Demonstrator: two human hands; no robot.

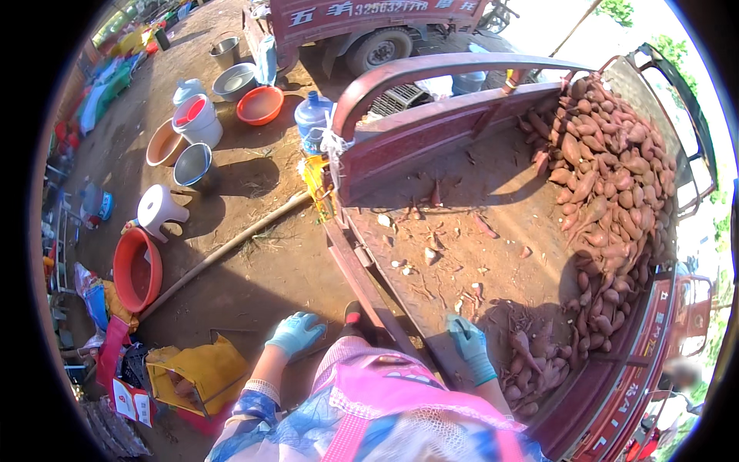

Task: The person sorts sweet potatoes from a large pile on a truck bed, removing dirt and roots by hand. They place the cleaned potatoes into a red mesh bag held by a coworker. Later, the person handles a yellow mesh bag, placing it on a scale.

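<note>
My left hand (298,333), in a light blue glove, hangs over the dirt ground beside my body. It holds nothing, and its thumb stands off from the fingers. My right hand (470,347), gloved alike, is over the near edge of the red truck bed (398,231) with nothing visible in it; contact with the bed is unclear. Right of it lies a small heap of sweet potatoes (540,364). A large pile of sweet potatoes (618,167) fills the bed's far end. Broken bits and roots (430,257) are scattered across the bed floor.
A long wooden pole (231,248) leans against the bed's corner. Left stand a red basin (137,270), a white stool (161,211) and several buckets (195,164). A yellow sack on a frame (211,369) is near my left arm. Another truck (369,29) is parked beyond.
</note>
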